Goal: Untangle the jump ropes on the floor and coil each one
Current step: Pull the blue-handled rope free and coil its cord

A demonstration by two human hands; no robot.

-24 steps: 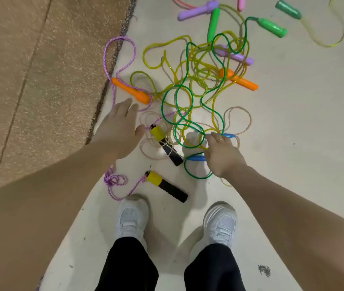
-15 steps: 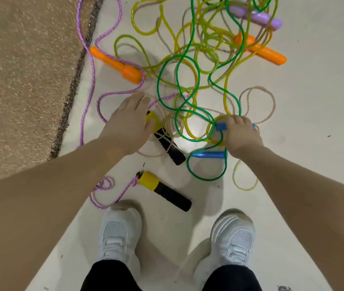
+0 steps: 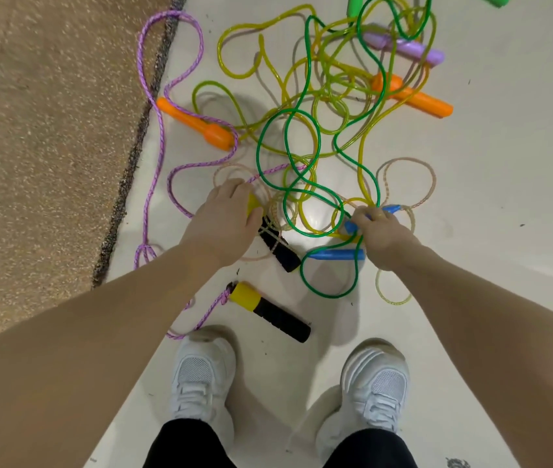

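Several jump ropes lie tangled on the pale floor: a green rope (image 3: pixel 273 130), yellow ropes (image 3: pixel 332 96) and a purple braided rope (image 3: pixel 153 106). My left hand (image 3: pixel 222 219) grips the yellow end of a yellow-and-black handle (image 3: pixel 276 246). My right hand (image 3: pixel 378 233) holds a blue handle (image 3: pixel 390 209) among the loops. A second blue handle (image 3: pixel 335 255) lies just below that hand. Another yellow-and-black handle (image 3: pixel 268 310), tied to the purple rope, lies in front of my shoes.
A brown carpet (image 3: pixel 48 130) with a dark edge covers the left side. Two orange handles (image 3: pixel 197 126) (image 3: pixel 413 99), a lilac handle (image 3: pixel 403 49) and a green handle (image 3: pixel 353 3) lie in the tangle. My white shoes (image 3: pixel 204 376) (image 3: pixel 373 383) stand just behind the ropes.
Both hands dropped lower onto the pile. My left hand closed round the yellow-and-black handle, and my right hand curled round the blue handle. The view shifted closer to the floor.
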